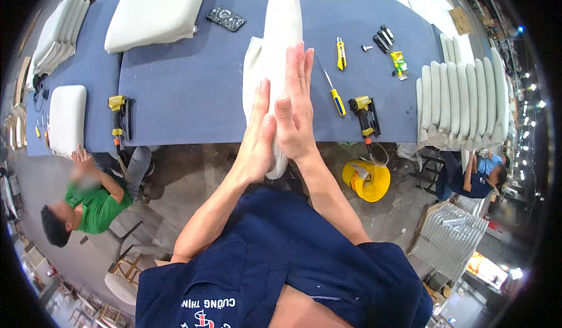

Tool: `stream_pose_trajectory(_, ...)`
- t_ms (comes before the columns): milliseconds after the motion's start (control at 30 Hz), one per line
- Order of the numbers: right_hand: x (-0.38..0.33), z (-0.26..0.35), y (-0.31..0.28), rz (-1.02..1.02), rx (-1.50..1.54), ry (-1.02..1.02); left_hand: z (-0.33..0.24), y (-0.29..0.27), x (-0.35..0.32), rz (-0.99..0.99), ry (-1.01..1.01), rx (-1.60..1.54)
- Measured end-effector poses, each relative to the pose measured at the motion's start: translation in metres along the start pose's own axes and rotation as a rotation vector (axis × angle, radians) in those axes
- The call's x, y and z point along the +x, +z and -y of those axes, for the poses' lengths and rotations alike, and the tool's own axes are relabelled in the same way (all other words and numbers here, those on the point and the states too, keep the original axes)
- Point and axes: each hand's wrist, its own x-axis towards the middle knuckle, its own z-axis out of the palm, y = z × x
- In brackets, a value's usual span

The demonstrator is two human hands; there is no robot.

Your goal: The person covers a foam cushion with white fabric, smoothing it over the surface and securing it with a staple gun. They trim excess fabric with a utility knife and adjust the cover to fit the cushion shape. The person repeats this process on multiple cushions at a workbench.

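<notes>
a pale fabric-covered seat cushion (282, 29) stands on its narrow side at the middle of the blue table (187, 105), its near end overhanging the near edge. the left hand (256, 143) and right hand (298, 123) lie along it, fingers straight and nearly together, neither curled into a grip. to its right: a screwdriver (335, 97), a utility knife (341, 55) and, by the near edge, a pneumatic stapler (366, 117). upright cushions (462, 97) line the right edge.
</notes>
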Motion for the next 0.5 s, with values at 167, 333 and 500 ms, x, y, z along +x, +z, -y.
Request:
stream_pose_trajectory(167, -0.007, -0.003, 0.029, -0.036, 0.500, 0.064, -0.029, -0.017, -0.008, 0.030, 0.008, 0.435)
stream_pose_trajectory(333, -0.040, -0.072, 0.051, -0.060, 0.625, 0.114, -0.039, -0.027, -0.015, 0.040, -0.025, 0.445)
stream_pose_trajectory(500, -0.073, -0.122, 0.078, -0.157, 0.579, 0.163, -0.015, -0.043, -0.020, -0.045, 0.057, 0.320)
